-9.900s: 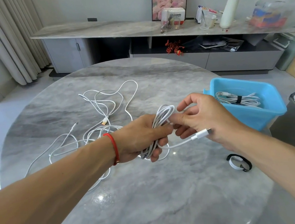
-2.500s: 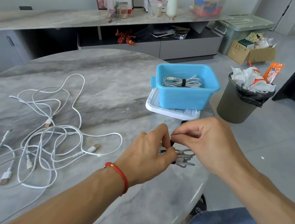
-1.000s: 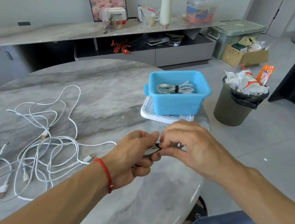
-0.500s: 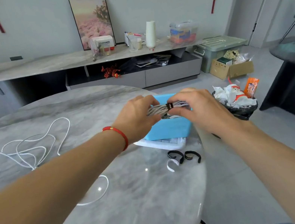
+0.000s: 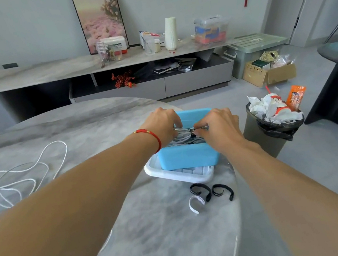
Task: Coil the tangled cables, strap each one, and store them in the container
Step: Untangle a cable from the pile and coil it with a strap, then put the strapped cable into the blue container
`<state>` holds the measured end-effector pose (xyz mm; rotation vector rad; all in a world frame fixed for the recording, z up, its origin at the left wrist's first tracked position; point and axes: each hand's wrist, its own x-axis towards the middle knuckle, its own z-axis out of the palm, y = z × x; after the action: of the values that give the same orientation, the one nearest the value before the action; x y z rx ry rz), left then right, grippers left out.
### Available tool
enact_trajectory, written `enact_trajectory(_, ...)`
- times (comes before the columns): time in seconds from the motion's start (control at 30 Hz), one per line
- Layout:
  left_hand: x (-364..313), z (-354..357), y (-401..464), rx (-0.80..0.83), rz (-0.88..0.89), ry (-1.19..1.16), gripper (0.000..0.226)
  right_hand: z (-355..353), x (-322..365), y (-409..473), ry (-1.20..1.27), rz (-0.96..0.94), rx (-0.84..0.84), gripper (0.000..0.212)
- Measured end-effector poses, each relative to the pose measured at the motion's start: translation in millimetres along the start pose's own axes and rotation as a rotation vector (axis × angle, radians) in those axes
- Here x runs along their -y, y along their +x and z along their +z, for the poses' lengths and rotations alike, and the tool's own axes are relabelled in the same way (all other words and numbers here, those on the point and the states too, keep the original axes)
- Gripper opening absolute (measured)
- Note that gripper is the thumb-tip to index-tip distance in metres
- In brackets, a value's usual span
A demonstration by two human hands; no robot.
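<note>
A coiled white cable bound by a black strap sits low inside the blue container, which stands on a white lid at the table's right edge. My left hand grips the coil's left end and my right hand pinches it beside the strap, both reaching into the container. Loose white cables lie tangled on the table at the left. Three spare straps, two black and one white, lie on the table in front of the lid.
The round marble table ends just right of the container. A full waste bin stands on the floor beyond that edge. A long sideboard with boxes and a white vase lines the far wall.
Both hands have moved forward and down, lowering the strapped coil from above the blue container into it. The view has shifted slightly.
</note>
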<state>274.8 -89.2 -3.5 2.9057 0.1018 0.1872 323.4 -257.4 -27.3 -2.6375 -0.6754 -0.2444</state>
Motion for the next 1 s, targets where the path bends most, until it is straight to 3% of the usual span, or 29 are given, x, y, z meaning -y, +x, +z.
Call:
enact_trajectory(0.23, 2.0, 2.0, 6.7, 0.034, 0.047, 0.093, 0.023, -5.2, -6.2, -1.2, -0.066, -0.002, -0.016, 0.028)
enact_trajectory(0.43, 11.2, 10.5, 6.8, -0.010, 0.007, 0.060, 0.010, -6.5, -1.7, -8.6, -0.229, -0.020, 0.269, 0.047)
enact_trajectory(0.6, 4.9, 11.2, 2.9, 0.023, 0.036, 0.120, 0.022, -3.8, -0.1, -11.8, -0.294, -0.030, 0.351, 0.048)
enact_trajectory(0.7, -1.3, -2.4, -11.8, -0.008, 0.047, 0.074, 0.039, -9.3, 3.9, -11.4, -0.303, -0.058, 0.194, 0.044)
enact_trajectory(0.77, 6.2, -13.4, -38.0, -0.083, 0.029, 0.040, 0.045, -16.8, 11.9, -15.4, -0.259, -0.098, 0.008, 0.043)
enact_trajectory(0.83, 24.3, -19.8, -73.9, -0.169, -0.008, 0.004, 0.046, -22.9, 24.2, -21.3, -0.213, -0.168, -0.067, 0.041)
enact_trajectory(0.9, 47.4, -20.2, -115.2, -0.206, -0.072, -0.010, 0.044, -23.9, 41.4, -28.8, -0.177, -0.250, -0.017, 0.036)
enact_trajectory(1.0, 88.9, -15.2, -180.8, -0.123, -0.212, 0.019, 0.043, -17.6, 78.8, -47.6, -0.130, -0.304, 0.246, 0.031)
